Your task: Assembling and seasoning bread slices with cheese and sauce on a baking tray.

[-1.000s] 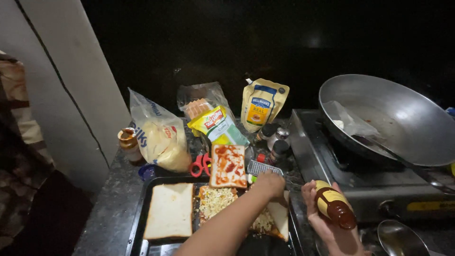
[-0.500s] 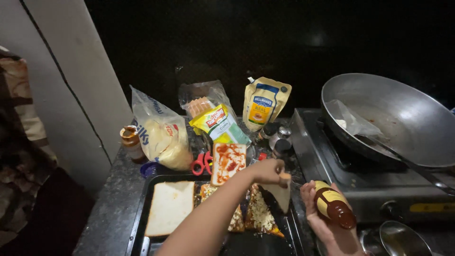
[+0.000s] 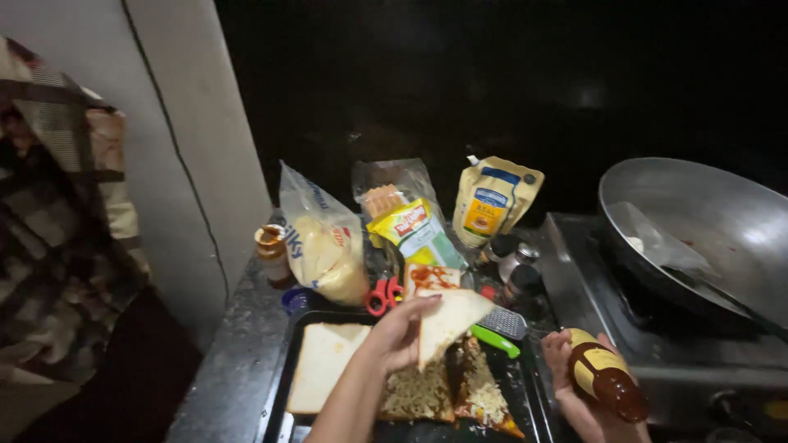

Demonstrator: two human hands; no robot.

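Note:
My left hand [image 3: 396, 332] is shut on a white bread slice [image 3: 450, 318], held tilted over a dark baking tray [image 3: 283, 385]. Under it on the tray lie two slices covered with grated cheese [image 3: 419, 394] and a plain slice [image 3: 324, 365] to the left. A slice spread with red sauce [image 3: 432, 277] sits at the tray's far edge. My right hand [image 3: 574, 398] grips a brown sauce bottle [image 3: 603, 379], lying slanted, just right of the tray.
Behind the tray are red scissors [image 3: 382, 294], a green-handled grater [image 3: 497, 332], a bread bag [image 3: 324, 238], a yellow packet [image 3: 414, 228], a yellow-blue pouch [image 3: 492, 201], a small jar [image 3: 271, 253] and shakers [image 3: 515, 262]. A large wok [image 3: 706, 230] sits on the stove [image 3: 681, 361] at right. A white wall stands at left.
My left hand has picked a bread slice up from the right part of the tray and brought it up and towards the middle. The right hand still holds the bottle.

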